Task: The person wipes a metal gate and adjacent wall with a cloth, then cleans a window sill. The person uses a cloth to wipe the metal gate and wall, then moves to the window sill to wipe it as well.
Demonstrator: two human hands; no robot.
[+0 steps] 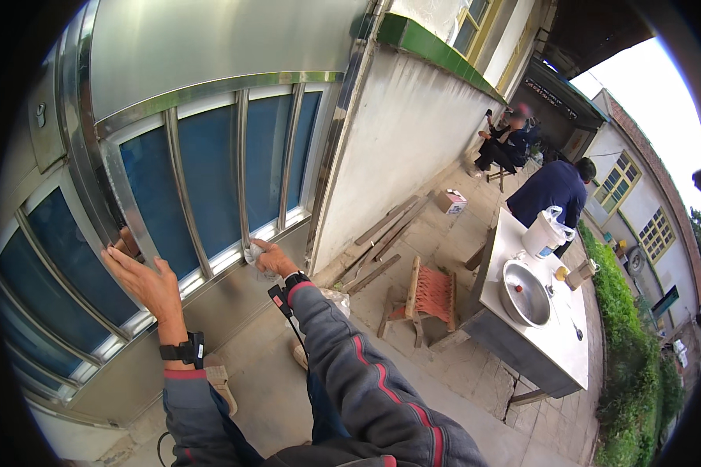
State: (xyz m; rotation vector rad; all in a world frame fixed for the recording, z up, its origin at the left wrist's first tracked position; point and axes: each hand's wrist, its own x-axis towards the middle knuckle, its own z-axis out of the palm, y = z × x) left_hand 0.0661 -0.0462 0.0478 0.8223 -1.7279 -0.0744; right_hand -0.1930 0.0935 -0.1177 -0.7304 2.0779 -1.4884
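Observation:
Before me stands a stainless steel door (222, 46) with blue glass panes (210, 169) behind upright metal bars (242, 157). My right hand (277, 261) presses a crumpled grey-white cloth (257, 257) against the foot of one bar, at the lower edge of the window frame. My left hand (146, 283) rests at the vertical edge of the door leaf, its fingers extended and its thumb apart. A reflection of fingers shows in the polished metal just above it. Further left is a second barred panel (58, 251), below a lock plate with a keyhole (41, 114).
Right of the door, a white table (566, 350) holds a steel basin (526, 292) and a white bucket (546, 233). A folding stool (435, 298), wooden planks (391, 227) and a box (451, 201) lie nearer the wall. One person (546, 190) bends behind the table; another (505, 143) sits farther off.

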